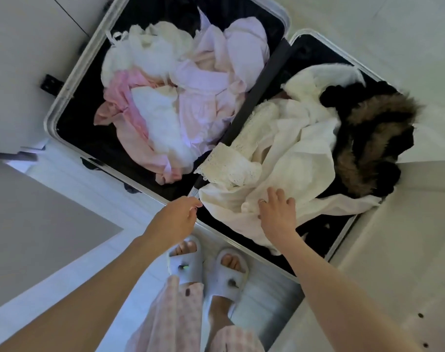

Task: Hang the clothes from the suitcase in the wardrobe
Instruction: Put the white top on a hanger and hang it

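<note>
Suitcase lies open on the floor, its right half holding a cream garment that runs far-right from the right hand, whose grip rests spread on it, while the left hand pinches its near-left corner.

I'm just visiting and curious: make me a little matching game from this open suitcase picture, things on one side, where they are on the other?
Things:
1. pink garment
2. fur-trimmed dark coat
3. cream garment
4. slippers

Places:
A. under the right hand
B. on the person's feet
C. left half of the suitcase
D. far right edge of the right half

Pairs: 1-C, 2-D, 3-A, 4-B
</note>
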The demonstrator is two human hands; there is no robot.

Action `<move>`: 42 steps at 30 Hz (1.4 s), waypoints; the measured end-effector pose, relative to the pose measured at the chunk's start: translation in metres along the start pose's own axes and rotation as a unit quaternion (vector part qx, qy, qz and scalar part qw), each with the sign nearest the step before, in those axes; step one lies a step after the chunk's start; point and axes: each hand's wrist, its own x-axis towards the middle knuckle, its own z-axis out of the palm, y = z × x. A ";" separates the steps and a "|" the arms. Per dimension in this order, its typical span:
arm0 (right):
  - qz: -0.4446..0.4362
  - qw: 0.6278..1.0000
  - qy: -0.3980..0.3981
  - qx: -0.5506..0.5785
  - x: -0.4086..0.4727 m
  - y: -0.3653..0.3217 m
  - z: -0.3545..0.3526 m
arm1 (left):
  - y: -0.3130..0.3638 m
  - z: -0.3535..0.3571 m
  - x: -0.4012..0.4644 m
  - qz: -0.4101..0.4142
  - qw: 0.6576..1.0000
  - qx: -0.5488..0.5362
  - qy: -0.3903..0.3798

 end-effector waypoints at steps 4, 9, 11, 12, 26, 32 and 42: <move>-0.046 0.998 0.008 0.035 0.000 0.009 -0.002 | 0.007 -0.006 0.000 -0.004 1.000 0.000 -0.012; -0.045 0.997 -0.036 0.044 -0.038 0.036 -0.033 | 0.037 -0.029 -0.030 0.000 1.000 -0.003 -0.025; -0.024 0.998 -0.036 0.047 -0.061 0.050 -0.056 | 0.054 -0.042 -0.051 0.002 1.000 -0.001 -0.027; -0.014 0.998 -0.033 0.046 -0.071 0.056 -0.066 | 0.061 -0.048 -0.061 0.002 1.000 0.002 -0.029; 0.040 0.983 0.045 0.173 -0.219 0.130 -0.255 | 0.198 -0.156 -0.207 0.063 0.997 0.020 0.031; 0.043 0.975 0.089 0.198 -0.275 0.139 -0.343 | 0.248 -0.200 -0.275 0.100 0.991 -0.002 0.093; -0.035 0.912 0.201 0.356 -0.361 0.090 -0.453 | 0.260 -0.241 -0.381 0.120 0.979 -0.057 0.158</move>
